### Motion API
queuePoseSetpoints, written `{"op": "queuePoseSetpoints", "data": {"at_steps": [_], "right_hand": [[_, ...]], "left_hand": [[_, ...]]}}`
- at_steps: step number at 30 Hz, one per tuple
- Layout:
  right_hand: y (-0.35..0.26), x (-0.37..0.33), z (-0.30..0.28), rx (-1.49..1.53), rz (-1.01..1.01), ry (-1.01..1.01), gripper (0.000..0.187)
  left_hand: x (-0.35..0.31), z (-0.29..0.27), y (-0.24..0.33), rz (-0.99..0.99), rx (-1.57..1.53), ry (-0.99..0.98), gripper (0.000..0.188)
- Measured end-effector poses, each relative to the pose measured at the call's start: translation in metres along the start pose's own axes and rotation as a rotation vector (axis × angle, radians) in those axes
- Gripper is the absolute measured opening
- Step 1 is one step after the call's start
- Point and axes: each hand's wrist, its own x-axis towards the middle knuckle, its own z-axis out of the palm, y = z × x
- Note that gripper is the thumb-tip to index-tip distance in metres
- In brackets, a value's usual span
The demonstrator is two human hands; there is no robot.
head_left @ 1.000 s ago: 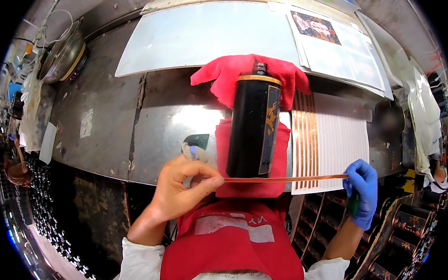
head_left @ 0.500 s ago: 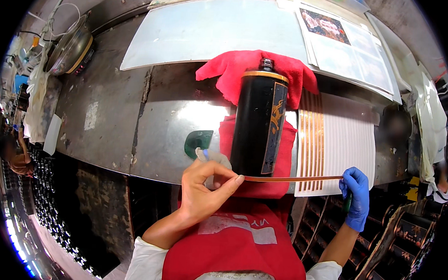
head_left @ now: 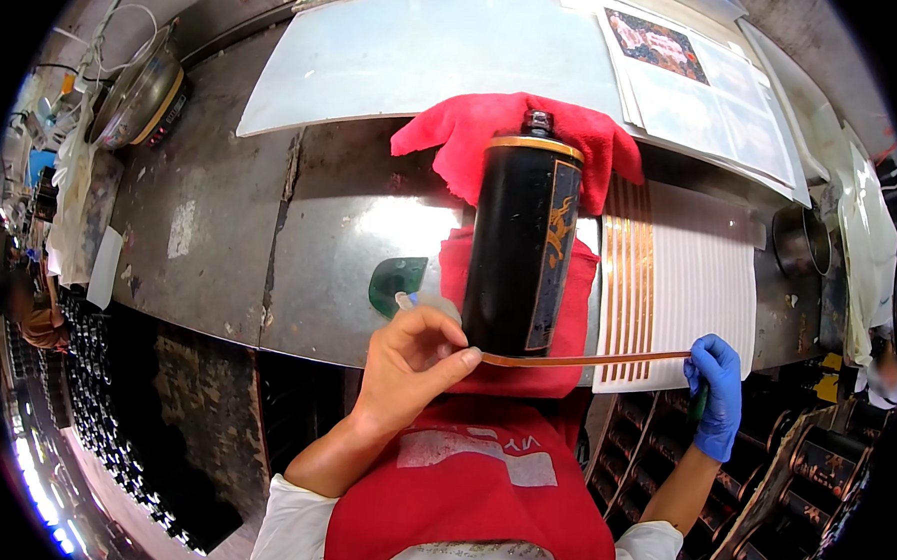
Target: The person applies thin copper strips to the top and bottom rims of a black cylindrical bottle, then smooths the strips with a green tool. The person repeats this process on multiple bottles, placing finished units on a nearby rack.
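Observation:
A thin copper-coloured strip [head_left: 585,362] is stretched between my hands, just in front of the base of a black bottle [head_left: 515,253]. My bare left hand [head_left: 410,363] has its thumb and forefinger together at the strip's left end. Something pale, with a touch of blue, shows behind those fingers; I cannot make it out. In a blue glove, my right hand [head_left: 714,392] pinches the other end, and a dark green piece [head_left: 700,401] sticks out beside its palm. The bottle lies on a red cloth [head_left: 567,325], its neck away from me, with a gold ring and a decorated panel.
Right of the bottle, a white sheet [head_left: 703,291] carries several copper strips [head_left: 629,278]. A green flat scraper [head_left: 398,283] lies on the metal table [head_left: 220,230]. Farther off are a pale board [head_left: 439,49], printed papers [head_left: 717,102], a metal bowl [head_left: 804,240] and a round pan [head_left: 136,96].
My left forefinger has lifted and loosened its curl near the thumb. The strip's left end is a little lower, and the strip bows slightly. My right hand has hardly moved.

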Motion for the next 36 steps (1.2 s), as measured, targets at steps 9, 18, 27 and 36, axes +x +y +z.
{"op": "queuePoseSetpoints", "data": {"at_steps": [9,18,27,36], "right_hand": [[0.001,0.003,0.001,-0.002,0.025,0.006,0.009],[0.007,0.011,0.002,-0.058,0.026,-0.035,0.010],[0.011,0.015,0.001,-0.087,-0.005,-0.070,0.011],[0.014,0.015,0.003,-0.145,-0.015,-0.034,0.011]], "left_hand": [[0.003,0.004,-0.005,0.154,0.242,0.007,0.030],[0.006,-0.003,-0.007,0.146,0.389,-0.022,0.030],[0.008,-0.012,-0.005,0.110,0.306,-0.008,0.027],[0.028,0.041,0.004,0.811,1.363,-0.237,0.081]]}}
